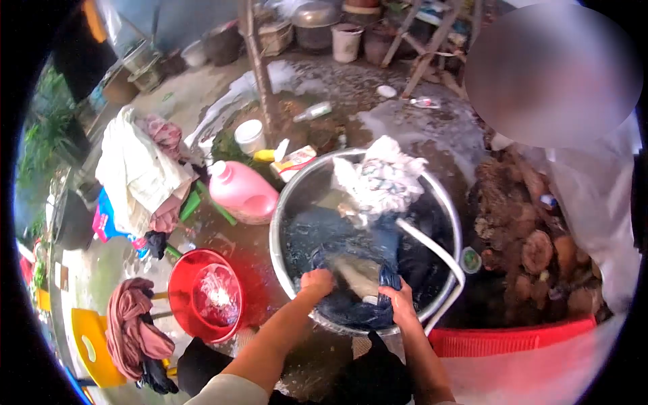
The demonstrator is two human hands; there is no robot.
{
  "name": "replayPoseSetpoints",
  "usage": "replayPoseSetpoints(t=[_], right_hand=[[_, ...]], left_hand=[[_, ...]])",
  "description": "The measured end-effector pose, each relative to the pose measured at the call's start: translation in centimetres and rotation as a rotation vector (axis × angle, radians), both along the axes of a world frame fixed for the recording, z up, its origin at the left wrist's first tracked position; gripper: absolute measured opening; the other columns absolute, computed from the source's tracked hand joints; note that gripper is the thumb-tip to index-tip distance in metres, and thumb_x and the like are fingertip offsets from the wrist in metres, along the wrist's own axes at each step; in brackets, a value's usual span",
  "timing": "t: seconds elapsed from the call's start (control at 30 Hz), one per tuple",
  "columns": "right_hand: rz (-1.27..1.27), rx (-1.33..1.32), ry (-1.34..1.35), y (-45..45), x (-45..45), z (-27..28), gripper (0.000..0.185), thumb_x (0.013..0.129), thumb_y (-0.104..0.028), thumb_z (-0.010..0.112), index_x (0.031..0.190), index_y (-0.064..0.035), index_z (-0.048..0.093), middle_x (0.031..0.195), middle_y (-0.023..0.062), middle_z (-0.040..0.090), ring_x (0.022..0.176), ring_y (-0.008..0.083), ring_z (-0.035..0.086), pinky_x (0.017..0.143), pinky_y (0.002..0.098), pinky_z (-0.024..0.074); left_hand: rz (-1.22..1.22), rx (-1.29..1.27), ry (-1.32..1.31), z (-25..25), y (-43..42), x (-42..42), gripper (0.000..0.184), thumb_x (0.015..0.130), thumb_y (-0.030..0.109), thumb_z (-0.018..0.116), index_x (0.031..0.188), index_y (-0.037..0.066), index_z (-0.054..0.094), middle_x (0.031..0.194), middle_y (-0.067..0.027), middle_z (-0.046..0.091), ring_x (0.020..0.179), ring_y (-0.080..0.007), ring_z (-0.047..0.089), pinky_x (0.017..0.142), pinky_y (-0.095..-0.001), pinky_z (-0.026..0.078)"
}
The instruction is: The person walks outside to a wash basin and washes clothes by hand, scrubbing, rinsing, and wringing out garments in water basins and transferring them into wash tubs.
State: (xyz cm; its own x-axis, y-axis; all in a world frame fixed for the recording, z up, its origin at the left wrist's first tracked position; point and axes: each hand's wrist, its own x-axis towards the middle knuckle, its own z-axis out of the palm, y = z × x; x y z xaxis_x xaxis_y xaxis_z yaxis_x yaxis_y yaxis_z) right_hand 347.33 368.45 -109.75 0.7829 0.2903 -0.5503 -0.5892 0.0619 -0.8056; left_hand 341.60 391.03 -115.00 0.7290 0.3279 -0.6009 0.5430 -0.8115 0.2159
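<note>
A large metal basin (pixel 276 251) holds dark water and a soaked dark blue garment (pixel 361 312). My left hand (pixel 318 281) is closed on the garment's left side, low in the basin. Fingers of my right hand (pixel 399 301) wrap round a bunched fold of the same garment near the basin's right front. Between my hands the cloth lies partly under water, so its full shape is hidden. A wet white patterned cloth (pixel 385 177) is heaped at the basin's far rim. Over the right rim runs a white hose (pixel 439 250), its end near the white cloth.
Left of the basin stand a pink detergent bottle (pixel 241 192) and a red bucket (pixel 177 297). Clothes (pixel 138 175) are piled farther left; more hang on a yellow chair (pixel 94 347). Cut logs (pixel 538 251) and a red ridged plastic object (pixel 513 337) lie right.
</note>
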Motion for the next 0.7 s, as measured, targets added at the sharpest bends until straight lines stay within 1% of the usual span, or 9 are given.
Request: replayPoseSetpoints(t=[0.07, 0.2, 0.27, 0.3, 0.37, 0.4, 0.5, 0.6, 0.7], right_hand=[[-0.037, 0.002, -0.159, 0.0, 0.4, 4.0, 0.030, 0.067, -0.001, 0.068, 0.096, -0.0034, 0.060, 0.077, 0.0014, 0.058, 0.067, 0.0134, 0.056, 0.060, 0.0283, 0.0479], [-0.089, 0.017, -0.410, 1.4, 2.6, 8.7, 0.028, 0.069, -0.001, 0.067, 0.096, 0.0001, 0.060, 0.077, 0.0038, 0.059, 0.062, 0.0130, 0.056, 0.053, 0.0277, 0.0478], [-0.066, 0.119, -0.458, 2.9, 2.4, 16.0, 0.033, 0.068, -0.002, 0.068, 0.100, 0.0000, 0.060, 0.079, 0.0029, 0.060, 0.069, 0.0119, 0.057, 0.062, 0.0260, 0.0464], [-0.068, 0.071, -0.560, 3.5, 2.8, 17.8, 0.034, 0.067, -0.003, 0.068, 0.101, -0.0006, 0.061, 0.080, 0.0017, 0.060, 0.071, 0.0108, 0.056, 0.065, 0.0243, 0.0449], [-0.090, 0.156, -0.660, 4.0, 3.1, 23.2, 0.034, 0.067, -0.002, 0.067, 0.100, -0.0018, 0.062, 0.082, 0.0007, 0.060, 0.072, 0.0097, 0.056, 0.066, 0.0234, 0.0451], [-0.067, 0.201, -0.617, 3.6, 3.2, 26.1, 0.051, 0.067, -0.002, 0.072, 0.116, 0.0022, 0.056, 0.098, 0.0073, 0.063, 0.086, 0.0153, 0.060, 0.077, 0.0285, 0.0483], [-0.175, 0.461, -0.738, 3.1, 3.9, 31.4, 0.049, 0.068, -0.001, 0.071, 0.115, -0.0026, 0.055, 0.096, 0.0059, 0.062, 0.082, 0.0151, 0.059, 0.075, 0.0285, 0.0484], [-0.144, 0.353, -0.823, 2.3, 4.3, 32.7, 0.039, 0.075, -0.004, 0.068, 0.113, -0.0032, 0.056, 0.097, 0.0050, 0.062, 0.084, 0.0134, 0.059, 0.077, 0.0268, 0.0475], [-0.084, -0.101, -1.031, 0.9, 7.9, 27.1, 0.036, 0.079, -0.003, 0.061, 0.115, -0.0024, 0.054, 0.099, 0.0058, 0.062, 0.091, 0.0142, 0.058, 0.084, 0.0277, 0.0455]], left_hand=[[0.025, -0.006, -0.036, 3.5, 0.5, -0.9, 0.029, 0.083, 0.029, 0.053, 0.099, 0.011, 0.070, 0.102, -0.0138, 0.068, 0.100, -0.0311, 0.064, 0.085, -0.0409, 0.050], [0.126, -0.133, -0.503, 11.3, 2.5, -0.6, 0.025, 0.081, 0.033, 0.058, 0.089, 0.012, 0.069, 0.090, -0.0167, 0.067, 0.088, -0.0342, 0.065, 0.077, -0.0433, 0.052], [0.138, -0.217, -0.753, 15.5, 3.4, 0.7, 0.026, 0.083, 0.032, 0.057, 0.089, 0.009, 0.066, 0.087, -0.0196, 0.065, 0.086, -0.0367, 0.064, 0.073, -0.0436, 0.050], [0.121, -0.235, -0.896, 19.6, 3.1, 1.2, 0.022, 0.085, 0.026, 0.058, 0.088, 0.006, 0.066, 0.084, -0.0191, 0.067, 0.079, -0.0320, 0.066, 0.071, -0.0410, 0.050], [0.185, -0.473, -1.128, 25.0, 3.1, 2.3, 0.012, 0.085, 0.012, 0.062, 0.084, 0.001, 0.065, 0.074, -0.0101, 0.068, 0.069, -0.0117, 0.060, 0.065, -0.0301, 0.049], [0.163, -0.453, -1.226, 27.9, 3.3, 2.5, 0.013, 0.084, 0.013, 0.064, 0.084, 0.000, 0.065, 0.073, -0.0071, 0.067, 0.068, -0.0100, 0.060, 0.064, -0.0275, 0.048], [0.301, -0.406, -1.326, 35.1, 3.2, 2.0, 0.011, 0.082, 0.011, 0.067, 0.088, 0.003, 0.068, 0.064, -0.0006, 0.061, 0.060, -0.0042, 0.051, 0.053, -0.0224, 0.041], [0.238, -0.279, -1.333, 35.9, 4.2, 1.2, 0.020, 0.077, 0.011, 0.071, 0.094, 0.002, 0.065, 0.056, 0.0019, 0.052, 0.051, -0.0066, 0.045, 0.048, -0.0245, 0.036], [0.279, -0.219, -1.279, 31.4, 6.6, 1.3, 0.024, 0.075, 0.011, 0.071, 0.096, 0.002, 0.064, 0.058, -0.0001, 0.052, 0.052, -0.0100, 0.047, 0.049, -0.0271, 0.038]])
